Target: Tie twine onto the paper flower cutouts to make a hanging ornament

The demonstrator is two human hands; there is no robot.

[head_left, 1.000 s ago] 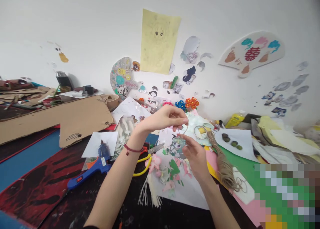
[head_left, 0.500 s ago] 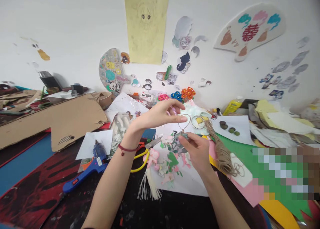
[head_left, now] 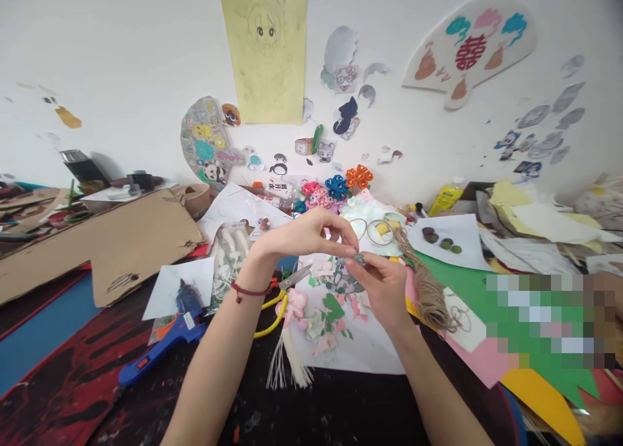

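Note:
My left hand (head_left: pixel 316 232) arches over the white paper (head_left: pixel 365 355), its thumb and fingertips pinched together at the base of a thin brown cord loop (head_left: pixel 365 226). Just below these fingers, my right hand (head_left: pixel 384 280) grips a small grey-green piece (head_left: pixel 360 259) between thumb and fingers. The fingertips of both hands meet there and partly hide the piece. Underneath lie pink and green cut bits, among them a green leaf shape (head_left: pixel 334 308), a pink flower (head_left: pixel 294 303) and a cream tassel (head_left: pixel 296 365). Behind the loop is a thin ring (head_left: pixel 368 233).
Scissors (head_left: pixel 272 327) with yellow handles lie beside my left forearm. Further left are a blue glue gun (head_left: pixel 187 322) and cardboard (head_left: pixel 141 232). Twine (head_left: pixel 431 297) lies right of my right hand, near green paper (head_left: pixel 457 284). Craft flowers (head_left: pixel 335 186) stand at the back.
My left hand's fingers have come down and closed beside the piece in my right hand. My right hand has risen slightly. The view has shifted a little to the right.

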